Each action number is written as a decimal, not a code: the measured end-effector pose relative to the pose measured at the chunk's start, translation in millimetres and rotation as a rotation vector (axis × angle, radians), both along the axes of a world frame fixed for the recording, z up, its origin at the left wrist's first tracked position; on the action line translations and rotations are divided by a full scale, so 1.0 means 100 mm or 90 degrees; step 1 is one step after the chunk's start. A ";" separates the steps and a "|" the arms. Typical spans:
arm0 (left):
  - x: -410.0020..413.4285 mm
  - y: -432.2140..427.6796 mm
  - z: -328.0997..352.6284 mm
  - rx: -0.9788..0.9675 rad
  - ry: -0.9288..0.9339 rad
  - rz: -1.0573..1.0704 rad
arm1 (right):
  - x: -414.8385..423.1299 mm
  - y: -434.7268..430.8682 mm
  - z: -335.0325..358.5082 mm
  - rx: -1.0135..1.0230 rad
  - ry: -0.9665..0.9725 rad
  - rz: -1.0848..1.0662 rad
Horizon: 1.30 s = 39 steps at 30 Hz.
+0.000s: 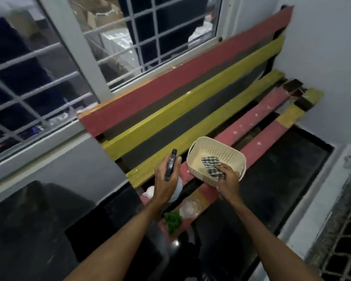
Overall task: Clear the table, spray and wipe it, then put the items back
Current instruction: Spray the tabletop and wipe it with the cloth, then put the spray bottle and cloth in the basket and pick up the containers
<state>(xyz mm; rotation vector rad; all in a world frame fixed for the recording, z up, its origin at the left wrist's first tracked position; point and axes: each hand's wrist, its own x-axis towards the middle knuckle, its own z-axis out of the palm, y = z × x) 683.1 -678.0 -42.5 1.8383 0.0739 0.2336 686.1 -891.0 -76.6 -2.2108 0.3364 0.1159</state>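
My right hand (228, 179) was curled on the checked cloth (211, 164), pinching its near end where it lay inside the cream basket (231, 157). The cloth ran aslant, far-left to near-right, so the right hand was plainly the nearer. I judged that a lift up and back towards me would bring it clear of the basket's wall. It looked thin, limp and rumpled, in dark-and-white checks. My left hand (165, 181) was wrapped round a dark slim object (170, 164), perhaps a phone, held upright just left of the basket. The basket sat on the red slats of the worktop (257, 116). A white rounded shape (178, 190), a clear dish (188, 207) and a green sprig (172, 220) lay nearer me.
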 end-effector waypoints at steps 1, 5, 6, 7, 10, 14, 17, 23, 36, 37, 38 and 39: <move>0.17 -0.15 -0.02 0.000 -0.011 -0.019 | 0.12 -0.11 -0.09 -0.003 -0.002 -0.013; 0.94 -0.75 -0.49 0.004 -0.004 -0.086 | 0.70 -0.57 -0.70 -0.031 0.039 -0.048; 1.18 -0.94 -0.73 -0.003 0.005 -0.097 | 0.89 -0.71 -0.97 -0.039 0.060 -0.041; 1.28 -0.99 -0.80 -0.005 0.007 -0.105 | 0.95 -0.74 -1.04 -0.043 0.081 -0.009; 1.62 -1.24 -1.16 0.000 0.014 -0.152 | 1.21 -0.91 -1.48 -0.091 0.098 0.064; 1.88 -1.34 -1.73 0.025 0.035 -0.230 | 1.41 -0.98 -1.91 -0.172 0.109 0.092; 2.02 -1.34 -2.18 0.041 0.101 -0.293 | 1.51 -0.98 -2.16 -0.211 0.098 0.087; 2.13 -1.22 -2.49 0.124 0.177 -0.415 | 1.45 -0.97 -2.49 -0.271 0.124 0.125; 2.15 -0.81 -2.30 0.360 0.300 -0.485 | 1.29 -0.88 -2.21 -0.163 0.137 0.124; 2.14 -0.80 -2.26 0.373 0.293 -0.482 | 1.27 -0.85 -2.15 -0.159 0.110 0.103; 2.13 -0.79 -2.21 0.386 0.283 -0.478 | 1.27 -0.83 -2.08 -0.152 0.084 0.081; 2.09 -0.74 -2.11 0.391 0.272 -0.472 | 1.24 -0.78 -1.99 -0.146 0.061 0.062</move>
